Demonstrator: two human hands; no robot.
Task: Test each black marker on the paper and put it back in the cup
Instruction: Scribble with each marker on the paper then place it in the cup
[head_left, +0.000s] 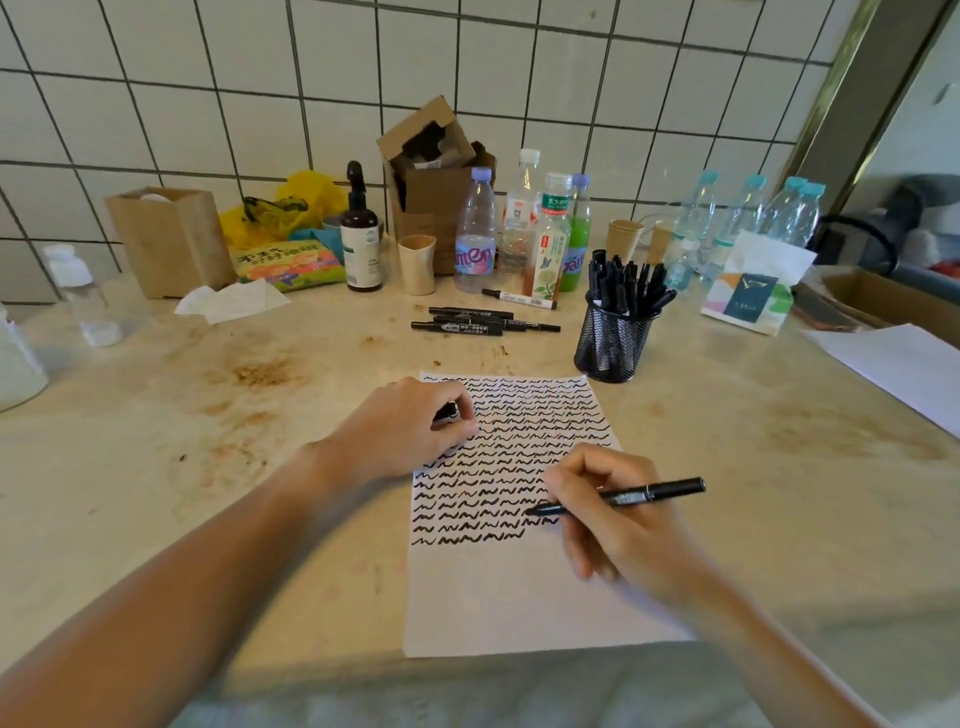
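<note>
Our right hand (613, 514) pinches the marker (623, 497), tip on the paper (519, 597), scribbling; left hand (410, 431) curls around its cap (445, 413), steadying the sheet.

Left hand (410, 428) curled in a pinching grip, right hand (608, 512) in writing grip

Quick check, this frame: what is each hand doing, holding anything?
Left hand: pinches a small black cap, resting on the paper.
Right hand: grips a black marker, tip on the paper.
</note>
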